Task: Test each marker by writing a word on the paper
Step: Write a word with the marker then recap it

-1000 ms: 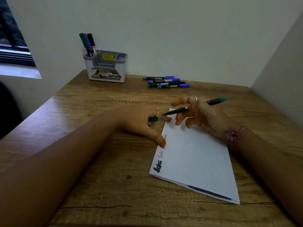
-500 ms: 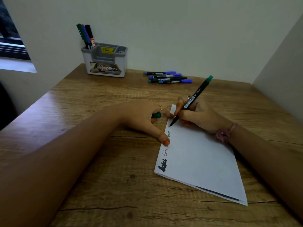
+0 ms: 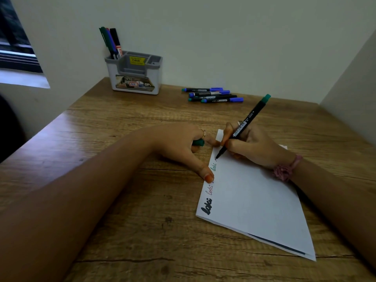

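Gripping marker and cap, hands work paper on walled-in wooden desk.

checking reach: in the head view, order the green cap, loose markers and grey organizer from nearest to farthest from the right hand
1. green cap, just left of the right hand, held in the left hand.
2. loose markers, beyond it near the wall.
3. grey organizer, far back left.
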Demonstrator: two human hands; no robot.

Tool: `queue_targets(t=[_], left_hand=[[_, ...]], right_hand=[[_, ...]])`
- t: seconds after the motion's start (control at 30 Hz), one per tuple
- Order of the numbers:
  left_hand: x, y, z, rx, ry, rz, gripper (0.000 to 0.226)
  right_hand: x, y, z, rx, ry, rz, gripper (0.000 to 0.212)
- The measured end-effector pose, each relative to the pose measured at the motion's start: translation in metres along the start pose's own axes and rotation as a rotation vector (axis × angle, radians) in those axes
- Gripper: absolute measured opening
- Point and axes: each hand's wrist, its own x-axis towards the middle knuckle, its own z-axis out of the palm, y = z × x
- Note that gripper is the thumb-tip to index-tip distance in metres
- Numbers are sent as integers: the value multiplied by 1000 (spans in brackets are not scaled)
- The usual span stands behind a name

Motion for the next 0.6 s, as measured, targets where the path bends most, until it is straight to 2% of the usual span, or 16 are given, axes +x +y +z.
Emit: queue_targets(t=[0.03,0.17,0.23,0.27,0.33,0.37,0.47,0.57,0.6], left_hand=[[0,0,0,-11,7,7,39],[2,-2,1,-33,0,6,40],[3,-4,2,-12,-9,19,59],[3,-4,2,-7,-10,12,62],[2,-4,3,-17,-1,10,54],[2,-4,2,-19,-3,16,59],[0,-5,1,-14,-8,45,89],[0,-6,2,-35,-13,48,83],[0,-7,2,-28,-14,53,88]], right_hand=[[0,0,0,-11,6,-4,2],[-1,-1,1,18,-8,-8,8],[-1,-2,0,20,0,-7,9],[-1,-2,0,10,6,-9,8],[-1,-3,1,-7,12,-12,6],[-1,-3,1,-10,9,-17,7],[-1,-4,2,8,13,-26,8],[0,-5,2,-9,29,-31,8],[-1,-5,2,-18,27,-36,7]])
